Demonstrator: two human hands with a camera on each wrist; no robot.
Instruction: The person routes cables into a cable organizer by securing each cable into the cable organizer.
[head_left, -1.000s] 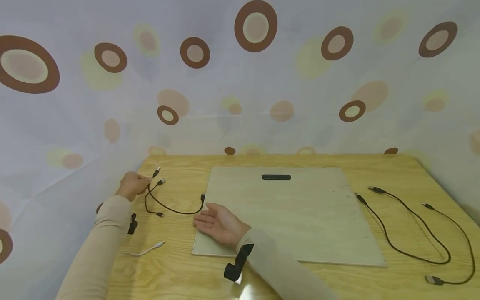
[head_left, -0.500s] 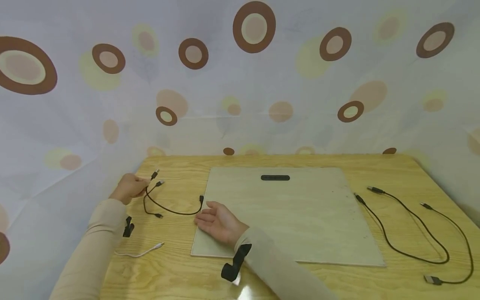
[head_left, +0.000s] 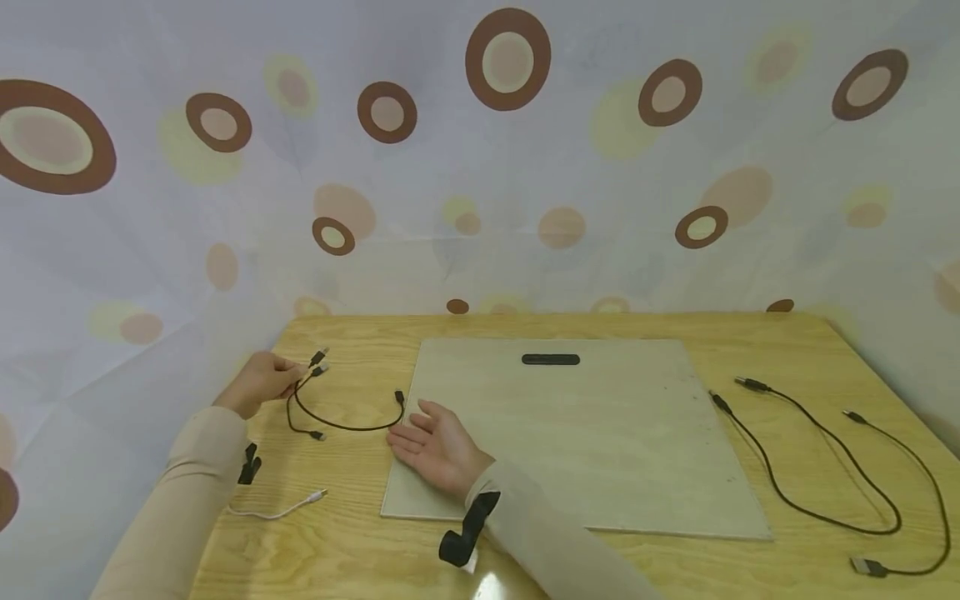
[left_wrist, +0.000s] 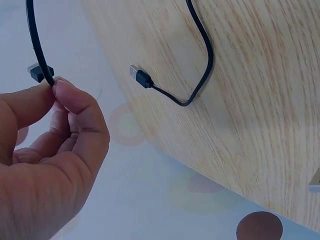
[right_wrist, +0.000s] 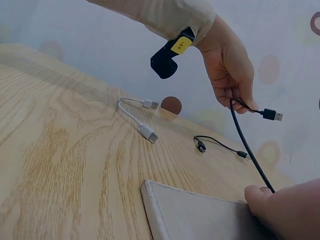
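Note:
My left hand (head_left: pixel 262 385) pinches a black USB cable (head_left: pixel 345 428) between thumb and forefinger, just behind its plug (right_wrist: pixel 272 115). The left wrist view shows the pinch up close, with the other fingers curled under. From there the cable hangs in a curve across to the right hand (head_left: pixel 442 454), which is over the board's left part, palm turned up and fingers loosely extended. The cable's far plug (head_left: pixel 399 397) rises just beyond those fingertips. In the right wrist view the right thumb overlaps the cable's lower end. A second, shorter black cable (left_wrist: pixel 209 52) lies on the table below the left hand.
A pale board (head_left: pixel 585 450) with a black slot-like bar (head_left: pixel 551 359) lies mid-table. A short white USB cable (head_left: pixel 277 514) lies front left. Right of the board are a looped black cable (head_left: pixel 832 524) and another black cable (head_left: pixel 947 508). Patterned cloth (head_left: pixel 420 275) surrounds the table.
My left hand has shifted slightly left and down, and the held plug has dropped with it toward the second cable's plug. The right hand stays almost where it was.

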